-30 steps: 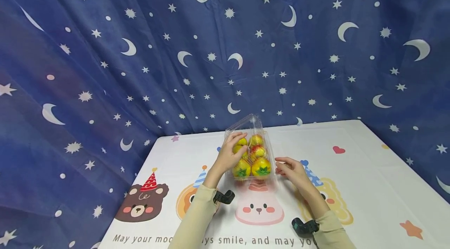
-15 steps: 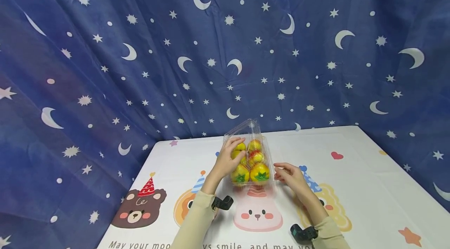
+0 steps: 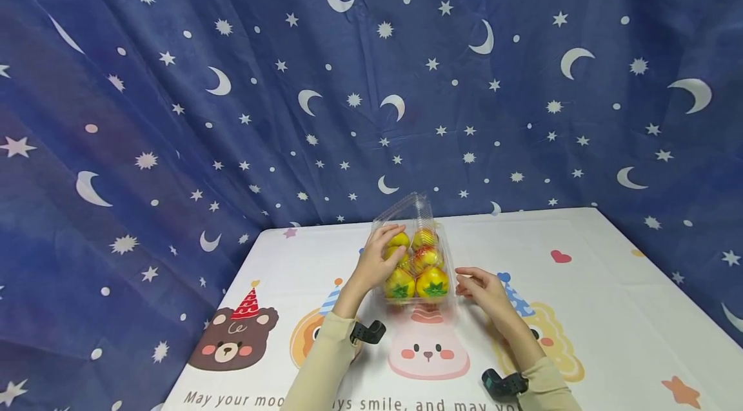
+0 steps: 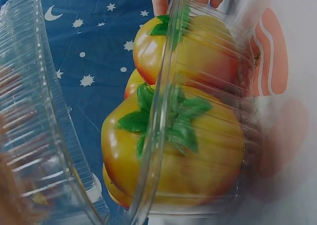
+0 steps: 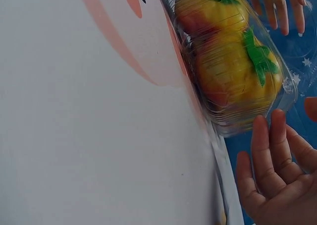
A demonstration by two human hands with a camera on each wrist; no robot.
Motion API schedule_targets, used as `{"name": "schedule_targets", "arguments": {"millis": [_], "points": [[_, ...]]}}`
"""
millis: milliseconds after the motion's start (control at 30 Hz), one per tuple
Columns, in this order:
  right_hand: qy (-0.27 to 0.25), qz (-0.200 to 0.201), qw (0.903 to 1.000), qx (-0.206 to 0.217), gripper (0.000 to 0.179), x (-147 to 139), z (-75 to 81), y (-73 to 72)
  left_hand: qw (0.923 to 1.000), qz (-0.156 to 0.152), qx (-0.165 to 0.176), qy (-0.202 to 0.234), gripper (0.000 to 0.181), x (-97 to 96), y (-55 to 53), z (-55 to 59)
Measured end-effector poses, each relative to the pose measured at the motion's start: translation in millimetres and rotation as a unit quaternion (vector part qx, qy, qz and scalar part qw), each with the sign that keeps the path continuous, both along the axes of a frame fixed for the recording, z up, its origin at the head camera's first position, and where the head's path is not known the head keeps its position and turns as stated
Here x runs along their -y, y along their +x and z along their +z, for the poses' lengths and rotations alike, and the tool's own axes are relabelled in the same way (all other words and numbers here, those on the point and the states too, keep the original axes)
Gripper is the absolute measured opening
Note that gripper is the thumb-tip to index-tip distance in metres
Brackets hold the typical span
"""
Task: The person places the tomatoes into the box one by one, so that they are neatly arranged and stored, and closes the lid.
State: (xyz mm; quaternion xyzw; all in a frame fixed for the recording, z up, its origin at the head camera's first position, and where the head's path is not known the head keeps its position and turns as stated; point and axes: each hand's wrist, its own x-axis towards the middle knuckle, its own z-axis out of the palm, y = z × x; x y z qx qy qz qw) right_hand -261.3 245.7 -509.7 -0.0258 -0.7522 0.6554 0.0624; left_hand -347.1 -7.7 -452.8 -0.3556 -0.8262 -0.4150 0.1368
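A clear plastic clamshell box (image 3: 444,256) stands on the table, packed with several yellow-red fruits with green leaf caps, among them a front right fruit (image 3: 432,282) and a front left fruit (image 4: 171,145). Its ribbed lid (image 3: 422,208) is raised at a slant. My left hand (image 3: 374,262) is at the box's left side, by the lid, with loose, mostly straight fingers; through the lid it looks blurred in the left wrist view. To the right of the box, my right hand (image 3: 480,283) has relaxed fingers, with fingertips (image 5: 261,123) right at the box's side.
The table has a white cloth (image 3: 615,320) printed with cartoon figures, including a brown bear (image 3: 234,340), and lettering. Behind it hangs a blue curtain (image 3: 325,146) with moons and stars. Each wrist wears a black camera, such as the left camera (image 3: 368,331).
The head view shifts slightly. Both hands, the box and its raised lid keep nearly the same places.
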Motion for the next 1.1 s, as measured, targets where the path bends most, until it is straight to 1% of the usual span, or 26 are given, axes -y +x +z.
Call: {"name": "schedule_targets", "arguments": {"millis": [233,400,600,800,1000,1100], "points": [[-0.005,-0.003,1.0,0.004,0.038,0.6,1.1,-0.3,1.0,-0.001,-0.002,0.001,0.048,0.4,-0.8,-0.8],[-0.006,0.002,0.9999,0.008,0.04,2.3,-1.5,1.5,1.0,0.004,0.001,-0.006,0.047,1.6,1.6,-2.6],[-0.007,0.007,0.9999,0.005,0.041,2.9,-0.6,1.3,1.0,0.004,-0.001,0.003,0.047,0.8,2.3,-3.0],[-0.003,0.003,1.0,0.009,0.04,1.0,1.3,1.4,0.9999,0.002,-0.007,-0.014,0.047,-2.3,2.4,-3.0],[0.006,0.0,1.0,-0.001,0.039,-1.0,3.0,-1.2,0.9998,-0.005,-0.014,-0.012,0.047,-4.7,2.1,-0.4],[0.006,0.002,1.0,0.003,0.038,-0.7,0.8,-1.1,0.9997,-0.001,-0.01,-0.022,0.047,-3.9,3.1,-2.6]]}}
